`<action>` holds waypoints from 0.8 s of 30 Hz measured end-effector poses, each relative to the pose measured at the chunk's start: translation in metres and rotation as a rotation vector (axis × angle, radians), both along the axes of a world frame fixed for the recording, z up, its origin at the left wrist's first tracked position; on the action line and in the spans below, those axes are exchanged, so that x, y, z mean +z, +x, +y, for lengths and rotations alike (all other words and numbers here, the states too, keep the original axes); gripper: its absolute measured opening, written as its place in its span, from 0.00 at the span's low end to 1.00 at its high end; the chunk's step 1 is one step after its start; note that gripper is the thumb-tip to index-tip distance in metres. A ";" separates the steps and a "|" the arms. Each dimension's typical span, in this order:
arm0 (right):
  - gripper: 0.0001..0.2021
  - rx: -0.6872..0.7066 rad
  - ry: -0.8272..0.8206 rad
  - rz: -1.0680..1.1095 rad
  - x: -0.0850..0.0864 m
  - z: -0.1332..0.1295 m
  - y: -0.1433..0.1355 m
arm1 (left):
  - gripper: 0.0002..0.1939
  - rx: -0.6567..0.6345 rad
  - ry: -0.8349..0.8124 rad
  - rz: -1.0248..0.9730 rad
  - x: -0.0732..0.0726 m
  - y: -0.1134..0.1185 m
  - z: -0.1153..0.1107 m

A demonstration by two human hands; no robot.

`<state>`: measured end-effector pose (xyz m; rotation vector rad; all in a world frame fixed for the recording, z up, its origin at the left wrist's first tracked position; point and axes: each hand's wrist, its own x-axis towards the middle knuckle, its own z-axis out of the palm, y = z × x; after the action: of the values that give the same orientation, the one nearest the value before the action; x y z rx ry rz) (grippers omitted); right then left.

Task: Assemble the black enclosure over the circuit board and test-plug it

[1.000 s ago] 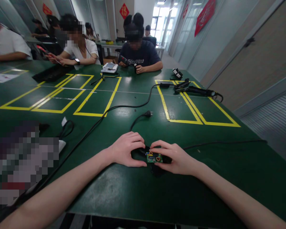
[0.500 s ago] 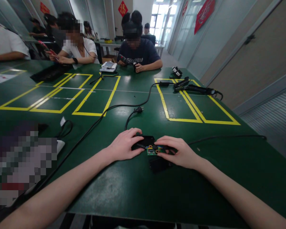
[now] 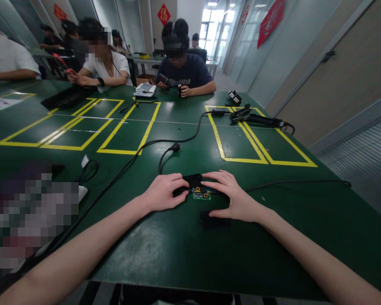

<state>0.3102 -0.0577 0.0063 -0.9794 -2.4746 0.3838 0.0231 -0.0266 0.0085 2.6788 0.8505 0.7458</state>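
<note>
A small green circuit board [image 3: 202,195] with copper-coloured ring coils lies in front of me, coloured wires at its end. Just beyond it sits an open black plastic case half [image 3: 193,180]. My left hand [image 3: 163,192] is closed at the board's left side, thumb and fingers pinching the black power cord, whose gripped part is mostly hidden. Spread wide around the board's right end is my right hand [image 3: 238,197], open, its fingertips near the case half and its thumb at a second black case piece [image 3: 214,221] on the table.
A plug [image 3: 176,147] lies beyond my left hand. A long black cable [image 3: 165,140] crosses the green table, and another cable [image 3: 298,182] runs right. Black hair-iron-like tools [image 3: 260,118] lie at the far right. Co-workers [image 3: 187,72] sit opposite.
My right hand has let go of the board and spread its fingers. The board has shifted slightly up and left, and the plug has slid left.
</note>
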 end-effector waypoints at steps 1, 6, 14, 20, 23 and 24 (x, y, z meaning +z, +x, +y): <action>0.33 -0.049 0.046 0.015 -0.003 -0.001 -0.007 | 0.11 0.013 -0.003 0.007 0.000 0.000 0.000; 0.18 -0.206 0.179 0.113 -0.006 0.002 -0.022 | 0.13 0.053 0.009 0.019 -0.003 -0.001 0.002; 0.04 -0.100 0.068 0.077 0.001 0.015 0.007 | 0.12 0.064 0.004 0.026 -0.001 -0.002 0.005; 0.08 -0.083 0.035 0.109 -0.001 0.016 0.006 | 0.12 0.065 0.000 -0.006 0.000 -0.003 0.005; 0.10 -0.086 0.048 0.100 0.000 0.013 0.008 | 0.10 0.050 -0.017 -0.061 0.001 -0.004 0.005; 0.11 -0.083 0.059 0.100 0.001 0.012 0.009 | 0.10 0.042 -0.021 -0.076 0.001 -0.004 0.005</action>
<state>0.3188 -0.0456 0.0075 -1.0099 -2.3341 0.3234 0.0191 -0.0212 0.0099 2.6036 0.8926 0.8384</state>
